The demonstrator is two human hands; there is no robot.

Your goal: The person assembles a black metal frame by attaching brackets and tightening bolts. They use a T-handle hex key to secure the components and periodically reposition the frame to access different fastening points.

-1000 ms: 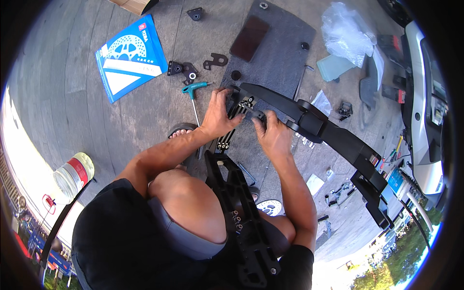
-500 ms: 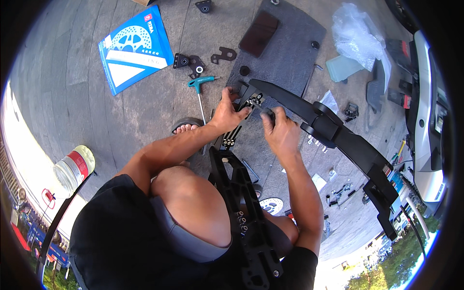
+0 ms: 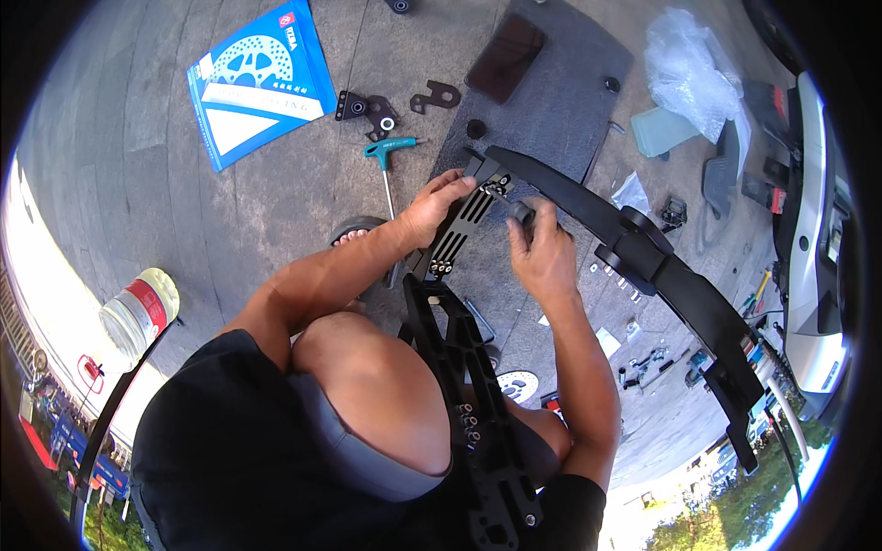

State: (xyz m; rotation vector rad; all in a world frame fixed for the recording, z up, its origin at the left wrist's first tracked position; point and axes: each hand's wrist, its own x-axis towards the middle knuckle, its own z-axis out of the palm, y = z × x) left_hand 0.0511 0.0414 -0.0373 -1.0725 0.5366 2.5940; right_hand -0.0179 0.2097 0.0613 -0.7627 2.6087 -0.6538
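at far left stands a clear jug point(image 3: 140, 317) with a red label. next, a blue packet point(image 3: 262, 83) printed with a perforated disc lies on the paved ground, then a dark bracket point(image 3: 366, 108) and a teal-handled hex key point(image 3: 390, 147). the hands are apart: the left hand point(image 3: 436, 207) is clamped on the upper left edge of a slotted plate point(image 3: 457, 230), which sits between them, tilted, bolts at both ends, above a long black frame point(image 3: 505, 487) over the person's lap. the right hand point(image 3: 545, 248) grips a dark-handled tool point(image 3: 521, 215) pointed at the plate's upper bolts; whether it is seated, i cannot tell. farther right come a curved black arm point(image 3: 703, 308) and bubble wrap point(image 3: 694, 73).
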